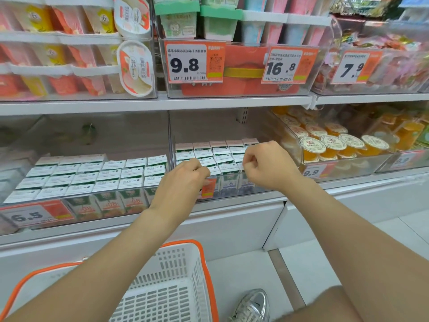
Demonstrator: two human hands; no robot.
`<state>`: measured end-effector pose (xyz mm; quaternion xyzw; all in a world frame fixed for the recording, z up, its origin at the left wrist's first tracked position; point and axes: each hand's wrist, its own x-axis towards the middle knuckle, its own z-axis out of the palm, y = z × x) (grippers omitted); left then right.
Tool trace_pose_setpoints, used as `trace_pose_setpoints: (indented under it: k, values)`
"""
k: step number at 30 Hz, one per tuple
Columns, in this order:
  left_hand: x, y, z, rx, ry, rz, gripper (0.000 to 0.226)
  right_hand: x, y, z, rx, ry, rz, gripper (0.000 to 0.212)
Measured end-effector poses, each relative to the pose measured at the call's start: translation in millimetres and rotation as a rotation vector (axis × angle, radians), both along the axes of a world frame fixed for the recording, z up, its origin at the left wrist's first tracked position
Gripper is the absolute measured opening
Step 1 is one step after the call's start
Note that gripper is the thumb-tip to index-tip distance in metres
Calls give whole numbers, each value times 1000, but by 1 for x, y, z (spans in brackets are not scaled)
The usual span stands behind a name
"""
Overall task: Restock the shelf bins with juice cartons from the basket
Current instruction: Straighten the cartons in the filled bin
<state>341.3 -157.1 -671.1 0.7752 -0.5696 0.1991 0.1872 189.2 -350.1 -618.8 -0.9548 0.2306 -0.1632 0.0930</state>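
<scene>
Small white-topped juice cartons [220, 156] fill a clear shelf bin [171, 140] on the lower shelf. My left hand [183, 180] hovers at the bin's front left, fingers curled down onto the carton tops; its fingertips are hidden, so a grip cannot be made out. My right hand [267, 166] is a loose fist over the bin's right side, with nothing visible in it. More juice cartons [92, 175] fill the neighbouring bin [69, 201] to the left. The white basket [204, 263] with orange handles stands below my arms and looks empty.
Jelly cups [334, 145] sit in a clear bin to the right. Price tags [193, 62] hang on the upper shelf's bins of packaged desserts. A white shelf ledge [232, 219] juts out below the bins. My silver shoe [253, 305] is on the floor beside the basket.
</scene>
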Motion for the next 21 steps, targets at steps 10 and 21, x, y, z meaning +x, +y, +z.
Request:
trace_pose_setpoints:
  k: [10,21]
  values:
    - [-3,-10,8,-90,-44,-50,23,26,15,1,-3,-41,18,26]
    - [5,1,16,-74,-106,-51,32,25,-12,3,-19,-161,-199,28]
